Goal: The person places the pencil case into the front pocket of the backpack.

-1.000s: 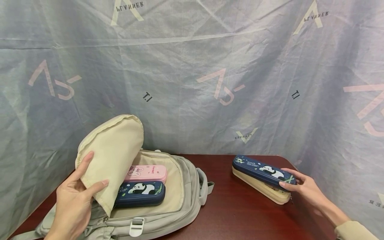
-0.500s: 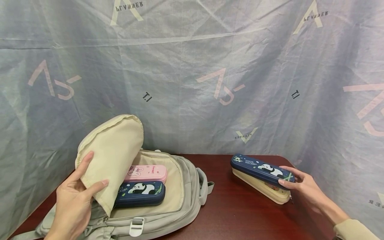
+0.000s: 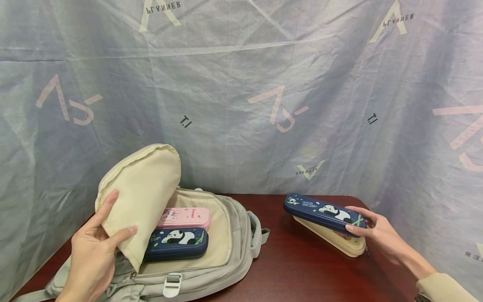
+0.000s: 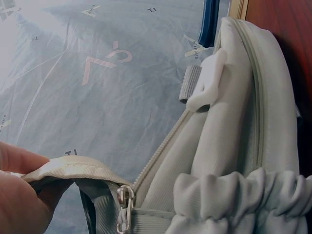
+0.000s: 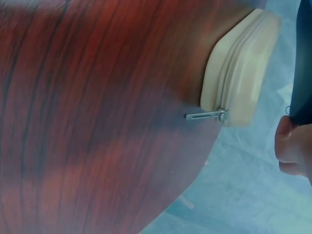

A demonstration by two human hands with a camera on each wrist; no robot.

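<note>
My left hand pinches the edge of the raised cream-lined flap of a pale grey-green backpack. Thumb and fingers lie on either side of that flap edge in the left wrist view. Inside the bag are a pink pencil case and a navy panda pencil case, partly covered by the flap. At the right, my right hand grips one end of another navy panda pencil case. It is held above a cream pencil case on the table, partly hiding it.
The red-brown table runs between the bag and the cream case. A grey printed curtain hangs behind and at both sides. The bag's zipper pull hangs near the left hand. Its strap loop extends rightward.
My right hand has lifted the navy pencil case slightly off the cream one and shifted it left. The left hand, flap and backpack have stayed in place.
</note>
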